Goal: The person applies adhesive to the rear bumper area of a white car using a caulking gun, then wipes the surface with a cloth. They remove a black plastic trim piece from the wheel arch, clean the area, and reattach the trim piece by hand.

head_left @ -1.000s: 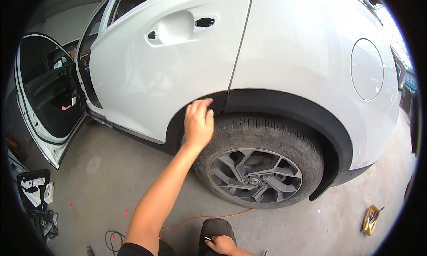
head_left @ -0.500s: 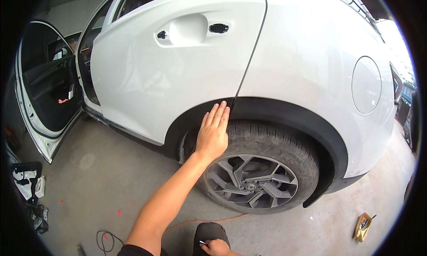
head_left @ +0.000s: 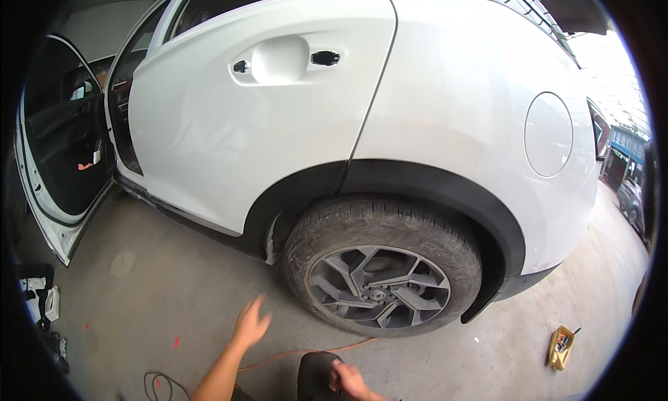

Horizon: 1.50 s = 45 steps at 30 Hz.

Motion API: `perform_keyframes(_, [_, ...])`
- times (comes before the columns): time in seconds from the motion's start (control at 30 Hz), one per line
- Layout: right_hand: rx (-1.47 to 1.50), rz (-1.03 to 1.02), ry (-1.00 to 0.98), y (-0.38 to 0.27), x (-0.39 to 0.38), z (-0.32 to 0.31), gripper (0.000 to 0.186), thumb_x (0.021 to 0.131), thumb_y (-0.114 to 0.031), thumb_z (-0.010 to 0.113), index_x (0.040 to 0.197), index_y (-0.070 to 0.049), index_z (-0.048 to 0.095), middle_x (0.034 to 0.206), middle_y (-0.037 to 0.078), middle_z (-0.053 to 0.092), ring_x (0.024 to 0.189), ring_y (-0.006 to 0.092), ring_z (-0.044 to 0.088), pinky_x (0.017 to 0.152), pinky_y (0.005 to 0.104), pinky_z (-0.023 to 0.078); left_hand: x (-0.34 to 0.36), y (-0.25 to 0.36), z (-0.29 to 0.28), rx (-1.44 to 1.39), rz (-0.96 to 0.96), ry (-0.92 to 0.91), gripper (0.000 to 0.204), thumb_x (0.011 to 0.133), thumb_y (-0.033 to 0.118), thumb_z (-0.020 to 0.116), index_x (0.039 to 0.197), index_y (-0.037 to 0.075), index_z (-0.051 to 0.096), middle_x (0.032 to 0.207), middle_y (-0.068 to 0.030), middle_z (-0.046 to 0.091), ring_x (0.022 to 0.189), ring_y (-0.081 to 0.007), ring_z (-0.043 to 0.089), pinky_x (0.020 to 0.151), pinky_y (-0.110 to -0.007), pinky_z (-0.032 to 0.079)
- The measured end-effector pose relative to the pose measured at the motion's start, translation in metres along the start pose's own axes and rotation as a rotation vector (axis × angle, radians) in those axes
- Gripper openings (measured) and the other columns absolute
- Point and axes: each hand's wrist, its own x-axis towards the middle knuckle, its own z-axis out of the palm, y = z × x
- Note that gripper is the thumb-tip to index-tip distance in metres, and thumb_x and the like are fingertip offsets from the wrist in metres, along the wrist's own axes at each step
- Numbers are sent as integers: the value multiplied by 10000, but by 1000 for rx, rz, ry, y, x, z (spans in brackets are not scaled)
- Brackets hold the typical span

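Observation:
A white car's rear door (head_left: 209,136) fills the upper middle, with two dark holes beside its recessed handle cup (head_left: 280,60). Below it, a black wheel-arch trim (head_left: 431,182) curves over the dusty tyre (head_left: 299,262) and its grey spoked wheel (head_left: 379,294). My left hand (head_left: 252,323) hangs over the floor, left of the wheel and apart from the car. Its fingers are stretched and the thumb stands off; it holds nothing. By my dark-clothed knee, my right hand (head_left: 346,379) has its fingers curled; whatever is in them is hidden.
At far left the front door (head_left: 66,143) stands open. A yellow tool tray (head_left: 561,349) lies on the floor at right. An orange hose (head_left: 313,354) and a dark cable (head_left: 156,383) run along the floor near me. Assorted parts (head_left: 38,296) lie at the left edge.
My left hand has come off the wheel-arch trim and dropped down and left. My right hand has lifted slightly; the small white-tipped thing seen in it no longer shows. The view has shifted slightly.

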Motion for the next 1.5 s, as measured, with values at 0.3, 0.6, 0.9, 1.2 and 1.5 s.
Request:
perform_keyframes(0.3, [625, -1530, -851, -325, -112, 133, 581, 1020, -497, 320, 567, -135, 357, 443, -16, 308, 357, 138, 335, 602, 381, 498, -276, -86, 37, -118, -758, 25, 434, 865, 188, 584, 1239, -32, 555, 1215, -226, 597, 1188, -364, 539, 977, -445, 441])
perform_keyframes(0.6, [638, -1480, -1244, -332, -129, 206, 561, 1006, -526, 347, 631, -112, 401, 502, -6, 367, 408, 143, 379, 568, 364, 497, -93, 261, 97, -872, 442, -556, 448, 899, 226, 536, 1269, -26, 530, 1239, -211, 585, 1191, -354, 538, 988, -438, 434])
perform_keyframes(0.9, [635, -1340, -1245, -317, -117, 225, 522, 996, -513, 386, 693, -93, 445, 532, -3, 383, 427, 135, 391, 551, 342, 484, -89, 371, 98, -1243, 819, -743, 465, 932, 265, 488, 1299, -20, 505, 1263, -196, 573, 1194, -344, 536, 999, -431, 427])
perform_keyframes(1.2, [654, -1214, -1281, -308, -102, 235, 491, 986, -501, 424, 755, -73, 488, 563, 0, 399, 446, 127, 403, 534, 319, 470, -237, 107, 65, -1089, -197, -618, 482, 962, 299, 446, 1327, -15, 483, 1284, -183, 563, 1197, -335, 535, 1009, -425, 421])
perform_keyframes(1.5, [256, -690, -692, -249, -7, 136, 462, 977, -473, 468, 820, -40, 509, 571, -9, 362, 456, 109, 385, 497, 285, 409, -404, -108, 1, -1180, -1051, 128, 507, 1000, 342, 393, 1360, -9, 456, 1311, -166, 550, 1200, -324, 533, 1021, -418, 414])
